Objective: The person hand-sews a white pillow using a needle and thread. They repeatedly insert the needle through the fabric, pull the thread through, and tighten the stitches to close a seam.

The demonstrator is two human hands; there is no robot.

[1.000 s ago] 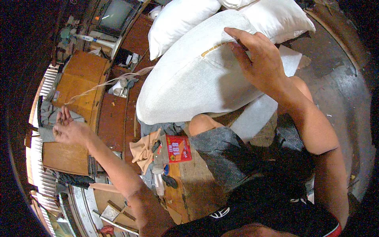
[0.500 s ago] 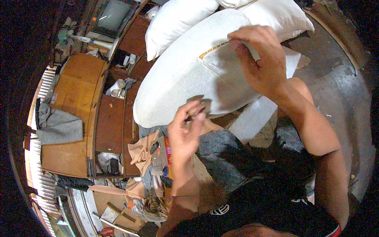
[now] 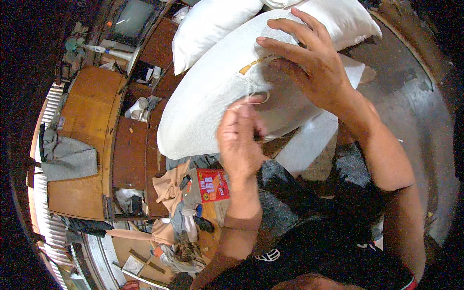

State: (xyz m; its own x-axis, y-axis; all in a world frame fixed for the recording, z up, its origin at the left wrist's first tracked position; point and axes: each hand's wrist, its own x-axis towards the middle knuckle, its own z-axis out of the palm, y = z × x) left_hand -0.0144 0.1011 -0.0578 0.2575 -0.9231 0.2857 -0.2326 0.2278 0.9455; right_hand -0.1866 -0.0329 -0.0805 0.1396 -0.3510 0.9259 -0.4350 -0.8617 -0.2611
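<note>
A large white fabric-covered cushion (image 3: 193, 111) lies tilted before me. Along its side runs a partly gaped seam (image 3: 252, 66), with yellowish filling showing between the stitches. Below that seam my left hand (image 3: 240, 133) is closed, its fingers pinched on a pale thread (image 3: 266, 99) that loops out beside the fingertips and runs up toward the stitching. Motion blurs the fingertips, and no needle can be made out. My right hand (image 3: 309, 60) rests over the cushion's upper right part, fingers spread, thumb close to the end of the seam; nothing shows in it.
Two white pillows (image 3: 212, 29) lean behind the cushion. At left stands a wooden cabinet (image 3: 92, 104) with a grey cloth (image 3: 70, 157) draped over it. A red packet (image 3: 212, 184) lies beside my left forearm, near peach fabric (image 3: 170, 188). Grey floor (image 3: 411, 121) extends at right.
My left hand has moved up and right to the cushion and closed on the thread. My right hand's fingers have spread out over the cushion. The view has shifted slightly.
</note>
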